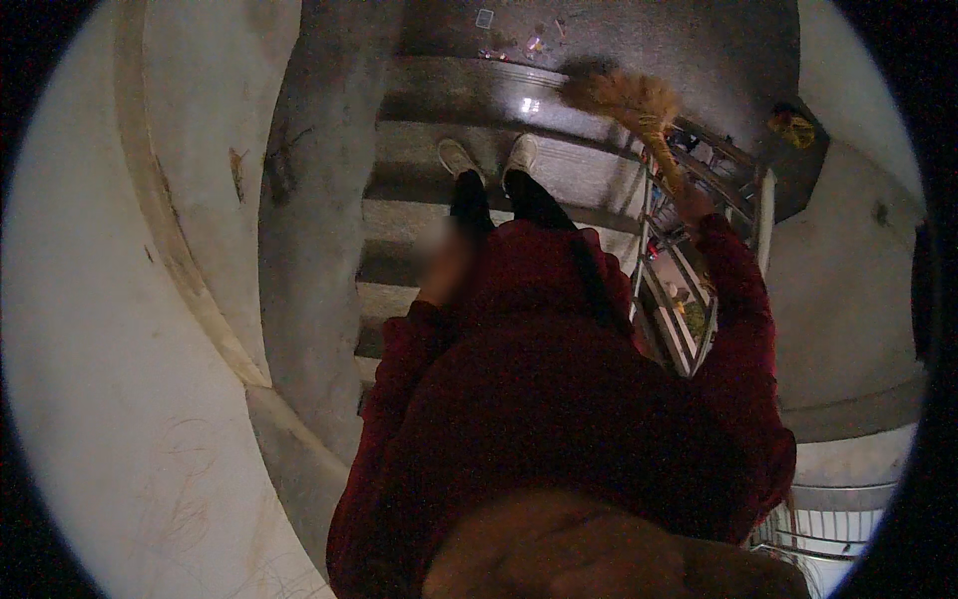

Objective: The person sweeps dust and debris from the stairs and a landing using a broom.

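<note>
My right hand (692,203), at the end of a dark red sleeve, is closed around the bound handle of a straw broom (629,97). The broom's bristles fan out to the left over the edge of the landing, beside the metal railing. My left hand (446,272) hangs low near my left leg, over the steps. A blur covers its fingers, so their state is hidden.
I stand on a stair step (429,158) in light shoes (521,152). Small litter (536,45) and a pale card (484,18) lie on the dark landing (659,40). A metal railing (766,215) runs along the right. A dark and yellow bundle (791,127) sits in the right corner.
</note>
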Demonstrator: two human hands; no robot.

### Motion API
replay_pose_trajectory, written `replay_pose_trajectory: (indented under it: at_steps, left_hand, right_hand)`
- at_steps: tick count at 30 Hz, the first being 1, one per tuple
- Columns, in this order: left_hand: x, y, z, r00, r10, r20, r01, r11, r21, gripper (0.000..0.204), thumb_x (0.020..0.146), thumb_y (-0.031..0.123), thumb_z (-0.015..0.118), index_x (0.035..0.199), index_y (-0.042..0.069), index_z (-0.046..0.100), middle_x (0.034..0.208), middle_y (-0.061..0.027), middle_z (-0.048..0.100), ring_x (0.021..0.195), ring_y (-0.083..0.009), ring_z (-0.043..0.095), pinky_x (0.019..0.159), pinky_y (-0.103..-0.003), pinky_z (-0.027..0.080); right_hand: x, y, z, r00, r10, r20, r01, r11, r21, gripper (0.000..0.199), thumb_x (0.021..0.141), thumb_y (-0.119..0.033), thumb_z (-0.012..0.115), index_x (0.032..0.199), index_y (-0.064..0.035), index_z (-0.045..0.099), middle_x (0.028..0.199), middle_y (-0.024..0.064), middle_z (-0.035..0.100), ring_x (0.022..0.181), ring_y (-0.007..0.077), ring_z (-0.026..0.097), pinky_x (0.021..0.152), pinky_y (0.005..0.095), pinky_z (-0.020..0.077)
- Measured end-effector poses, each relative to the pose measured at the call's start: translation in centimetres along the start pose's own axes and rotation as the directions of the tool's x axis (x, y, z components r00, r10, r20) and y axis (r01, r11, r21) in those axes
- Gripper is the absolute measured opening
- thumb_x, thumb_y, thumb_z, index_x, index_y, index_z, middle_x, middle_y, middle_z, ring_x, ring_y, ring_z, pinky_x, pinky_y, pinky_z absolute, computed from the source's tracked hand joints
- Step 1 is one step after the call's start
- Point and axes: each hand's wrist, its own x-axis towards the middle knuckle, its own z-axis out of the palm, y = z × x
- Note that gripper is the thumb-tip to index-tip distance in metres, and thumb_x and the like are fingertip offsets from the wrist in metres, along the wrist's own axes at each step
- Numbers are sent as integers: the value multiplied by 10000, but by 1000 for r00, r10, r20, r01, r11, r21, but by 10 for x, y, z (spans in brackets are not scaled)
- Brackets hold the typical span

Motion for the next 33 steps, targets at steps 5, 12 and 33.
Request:
replay_pose_trajectory:
  at_steps: [5,12,33]
  left_hand:
    - [-6,-18,8,999,-19,39,23,995,-101,291,831,225,430,1084,81,443,1049,-114,480,925,-219,488,759,-344,410]
    - [-14,-29,-3,999,6,44,-1,992,-127,305,820,232,474,1079,72,455,1043,-106,488,917,-235,505,769,-345,411]
    - [-42,-156,8,954,299,35,-273,812,516,326,815,217,471,1105,70,440,1003,-133,532,920,-262,517,744,-349,431]
  right_hand:
    - [14,7,-28,999,33,32,-16,902,-432,565,743,-326,525,1190,-61,304,987,130,515,816,217,510,660,327,430]
    - [101,-119,-25,976,-142,164,207,841,-500,485,728,-266,536,1123,-53,353,905,135,524,706,219,512,582,330,432]
    - [73,-291,-19,871,-309,383,28,808,589,393,766,-312,471,1036,-28,441,805,118,545,640,251,531,582,384,433]
